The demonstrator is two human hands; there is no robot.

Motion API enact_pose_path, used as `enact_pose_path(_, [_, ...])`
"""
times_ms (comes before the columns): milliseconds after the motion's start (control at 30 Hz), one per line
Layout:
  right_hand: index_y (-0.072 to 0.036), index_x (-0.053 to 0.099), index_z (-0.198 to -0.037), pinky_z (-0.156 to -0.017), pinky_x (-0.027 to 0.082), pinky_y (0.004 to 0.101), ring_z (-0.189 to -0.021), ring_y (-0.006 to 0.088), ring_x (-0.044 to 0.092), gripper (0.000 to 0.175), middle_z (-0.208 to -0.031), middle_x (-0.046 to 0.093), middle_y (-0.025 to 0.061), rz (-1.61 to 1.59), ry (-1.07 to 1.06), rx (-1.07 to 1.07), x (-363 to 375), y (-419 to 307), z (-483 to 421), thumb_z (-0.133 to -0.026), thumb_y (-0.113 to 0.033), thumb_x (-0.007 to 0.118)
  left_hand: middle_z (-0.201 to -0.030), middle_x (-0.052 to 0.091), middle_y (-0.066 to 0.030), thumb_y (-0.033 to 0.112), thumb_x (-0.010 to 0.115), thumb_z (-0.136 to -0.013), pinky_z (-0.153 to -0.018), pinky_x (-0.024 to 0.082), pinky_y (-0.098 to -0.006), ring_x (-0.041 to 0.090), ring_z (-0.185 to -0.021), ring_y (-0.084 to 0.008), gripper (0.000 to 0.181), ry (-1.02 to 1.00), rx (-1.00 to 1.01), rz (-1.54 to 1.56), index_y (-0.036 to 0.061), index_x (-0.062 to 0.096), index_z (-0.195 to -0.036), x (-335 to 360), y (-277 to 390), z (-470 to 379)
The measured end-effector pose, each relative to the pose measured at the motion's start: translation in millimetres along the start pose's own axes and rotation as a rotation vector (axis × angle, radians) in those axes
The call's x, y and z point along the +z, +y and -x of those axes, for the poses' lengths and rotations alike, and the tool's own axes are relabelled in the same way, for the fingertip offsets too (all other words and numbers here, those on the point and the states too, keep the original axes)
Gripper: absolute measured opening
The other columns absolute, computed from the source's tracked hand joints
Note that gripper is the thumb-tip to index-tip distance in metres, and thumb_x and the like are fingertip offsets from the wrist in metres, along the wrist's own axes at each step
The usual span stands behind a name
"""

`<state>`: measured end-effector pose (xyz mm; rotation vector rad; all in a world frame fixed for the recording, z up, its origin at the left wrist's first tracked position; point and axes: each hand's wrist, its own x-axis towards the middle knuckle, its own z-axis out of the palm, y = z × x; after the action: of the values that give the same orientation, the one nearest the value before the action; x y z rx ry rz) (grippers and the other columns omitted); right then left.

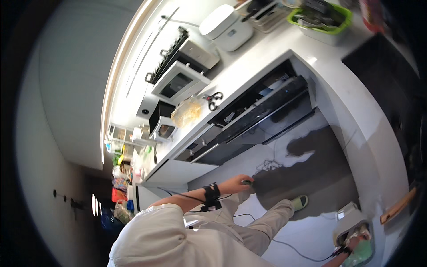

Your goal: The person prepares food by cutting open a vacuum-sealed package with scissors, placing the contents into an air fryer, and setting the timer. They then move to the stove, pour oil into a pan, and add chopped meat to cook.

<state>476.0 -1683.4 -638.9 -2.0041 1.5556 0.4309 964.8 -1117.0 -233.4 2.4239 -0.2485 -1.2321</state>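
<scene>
My left hand [243, 182] hangs in front of my left leg, fingers loosely curved, a black strap on the wrist. No held thing shows in it. A small dark green shape, perhaps my other slipper, lies just behind its fingertips. Over at the lower right, my right hand [355, 243] reaches into the mouth of a grey waste bin [350, 218] beside the counter. Its fingers are against a crumpled pale pinkish item [364, 231]; whether they grip it is unclear. A green bag liner [362, 252] shows in the bin.
A drawer [263, 100] juts from the counter [267, 43]. Black-handled scissors [214, 100] and a clear bag [186, 111] lie above. A wooden handle [398, 205] projects near the bin. Cables [270, 165] trail on the floor near my slipper [300, 203].
</scene>
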Motion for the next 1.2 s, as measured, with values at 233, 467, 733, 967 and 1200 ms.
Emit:
enact_pose_path(233, [-0.004,0.057,-0.112,-0.044,0.048,0.0297,-0.061,0.0205,0.061,0.029,-0.09,0.064,0.0104,-0.594,-0.279,-0.018,-3.5,-231.2,145.2,-0.087,-0.016,0.053,-0.137,0.047,-0.017,0.003,0.068,-0.08,-0.085,0.052,-0.0327,0.066,-0.092,-0.0186,0.069,0.589,-0.065,-0.075,0.0048,0.036,-0.141,-131.4,-116.5,73.9])
enact_pose_path(467, [-0.005,0.055,-0.124,-0.07,0.052,0.023,-0.083,0.0118,0.064,0.031,-0.109,0.067,0.0101,-0.8,-0.75,-0.718,32.8,-611.9,388.4,-0.094,-0.008,0.057,-0.136,0.039,-0.0204,0.02,0.077,-0.077,-0.091,0.046,-0.0484,0.051,-0.114,-0.0329,0.084,1.054,-0.177,0.941,0.0128,0.027,-0.143,-261.1,-240.7,37.5])
enact_pose_path(733, [-0.005,0.039,-0.136,-0.07,0.054,0.0317,-0.097,0.02,0.062,0.066,-0.132,0.049,0.0171,-0.727,-0.817,-0.761,175.2,-881.1,586.0,-0.083,-0.026,0.073,-0.15,0.025,-0.0237,0.012,0.067,-0.086,-0.109,0.029,-0.045,0.032,-0.136,-0.0405,0.014,1.545,0.154,0.351,0.0101,0.063,-0.099,-315.6,-306.8,24.8])
enact_pose_path(967, [-0.015,0.038,-0.138,-0.086,0.049,0.0379,-0.108,0.0215,0.056,0.056,-0.124,0.052,0.0054,-0.935,-1.452,-0.515,211.3,-857.9,612.7,-0.092,-0.037,0.062,-0.154,0.023,-0.0191,0.005,0.057,-0.091,-0.1,0.04,-0.0382,0.045,-0.131,-0.0367,0.01,1.214,0.469,0.535,0.0016,0.065,-0.096,-277.8,-322.0,134.3])
enact_pose_path(1200, [-0.004,0.047,-0.134,-0.082,0.051,0.0286,-0.101,0.0133,0.061,0.056,-0.112,0.063,0.0059,-1.083,-1.281,-0.492,134.8,-693.2,569.2,-0.086,-0.016,0.072,-0.157,0.016,-0.0121,0.003,0.064,-0.086,-0.106,0.034,-0.0451,0.031,-0.139,-0.0308,0.048,0.757,0.433,0.376,0.0093,0.05,-0.132,-195.9,-272.0,137.5])
